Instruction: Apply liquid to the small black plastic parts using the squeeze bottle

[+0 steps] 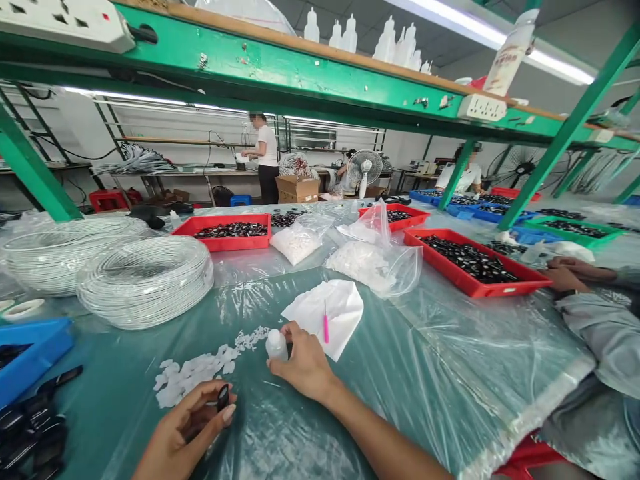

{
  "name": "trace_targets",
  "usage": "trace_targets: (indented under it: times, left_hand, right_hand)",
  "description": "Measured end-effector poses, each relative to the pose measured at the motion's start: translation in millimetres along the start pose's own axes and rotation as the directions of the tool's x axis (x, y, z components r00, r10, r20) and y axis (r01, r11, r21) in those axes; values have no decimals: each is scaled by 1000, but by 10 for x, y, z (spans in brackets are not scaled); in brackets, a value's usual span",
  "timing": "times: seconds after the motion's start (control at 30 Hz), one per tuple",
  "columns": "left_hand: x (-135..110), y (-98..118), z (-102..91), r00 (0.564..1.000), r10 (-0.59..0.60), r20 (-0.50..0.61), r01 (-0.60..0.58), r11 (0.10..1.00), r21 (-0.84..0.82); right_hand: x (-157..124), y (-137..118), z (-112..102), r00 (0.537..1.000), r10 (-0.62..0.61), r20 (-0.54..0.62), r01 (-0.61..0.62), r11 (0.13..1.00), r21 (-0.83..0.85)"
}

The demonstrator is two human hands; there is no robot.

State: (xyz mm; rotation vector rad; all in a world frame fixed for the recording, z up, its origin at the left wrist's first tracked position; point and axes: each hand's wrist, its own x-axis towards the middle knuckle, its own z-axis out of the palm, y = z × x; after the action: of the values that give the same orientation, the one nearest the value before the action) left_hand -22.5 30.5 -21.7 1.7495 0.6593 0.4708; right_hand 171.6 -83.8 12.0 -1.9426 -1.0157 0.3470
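Observation:
Pinched between the thumb and fingers of my left hand (193,427) is a small black oval plastic part (223,397), held above the plastic-covered table. My right hand (306,363) grips a small translucent bottle (277,345) with a white cap, upright at the table surface. Between and beyond my hands lie loose white flat pieces (193,375), with a trail of smaller white bits (251,338) reaching toward the bottle. Just past my right hand, a pink-handled needle tool (326,327) rests on a crumpled white sheet (347,310).
Coiled white cable (145,280) stands at left, above a blue bin (37,353) and loose black parts (35,433). Red trays (475,287) and bags of white pieces (367,267) sit farther back. A green shelf beam (300,73) crosses overhead. A co-worker's sleeve (600,320) is at right.

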Motion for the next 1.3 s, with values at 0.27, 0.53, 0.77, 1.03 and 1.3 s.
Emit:
trace_targets:
  times: [0.27,0.53,0.77,1.03,1.3]
  left_hand:
    - [7,49,42,999,36,-27,-35,999,25]
    - [-15,151,17,1000,-6,-4,6,996,88]
    - [7,70,27,1000,19,13,-20,998,60]
    - [-62,158,117,995,94,-15,-92,990,106]
    - [-184,301,231,984,173,-45,-166,977,135]
  right_hand:
    - [-13,-47,-74,999,30,42,-22,984,-176]
    - [-11,-10,-164,993,17,116,8,979,-206]
    - [119,121,-534,996,86,-24,-88,993,-80]
    - [-1,-281,-693,989,-135,61,116,962,249]
    - [-253,-493,-639,795,-365,484,120,877,465]
